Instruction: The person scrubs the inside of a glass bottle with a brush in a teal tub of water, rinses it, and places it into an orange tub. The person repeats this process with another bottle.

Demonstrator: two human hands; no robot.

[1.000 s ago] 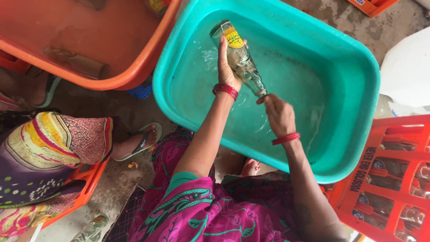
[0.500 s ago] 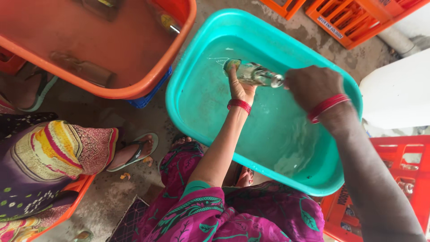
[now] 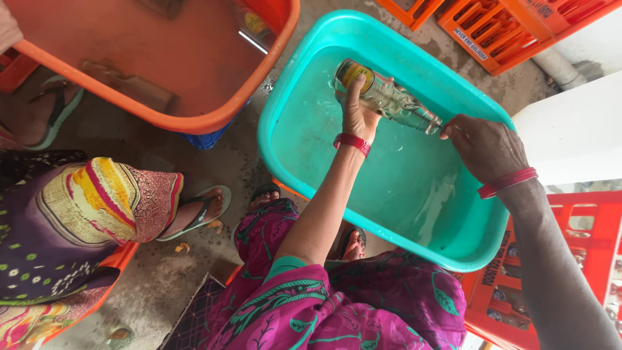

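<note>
Magenta patterned cloth [image 3: 337,311] fills the near foreground as a seated person leans over a turquoise plastic wash tub [image 3: 304,71] of shallow water, with a neighbour's striped garment [image 3: 97,201] and sandalled foot [image 3: 197,210] to one side. The left hand [image 3: 357,113] clasps the body of a clear glass bottle with a yellow label [image 3: 389,97], held on its side just above the water, while the right hand [image 3: 483,146] pinches its neck. By appearance the bottle is mid-rinse; steady support at both ends seems needed. Beyond stand an orange plastic tub [image 3: 194,123] and orange crates [image 3: 512,26].
</note>
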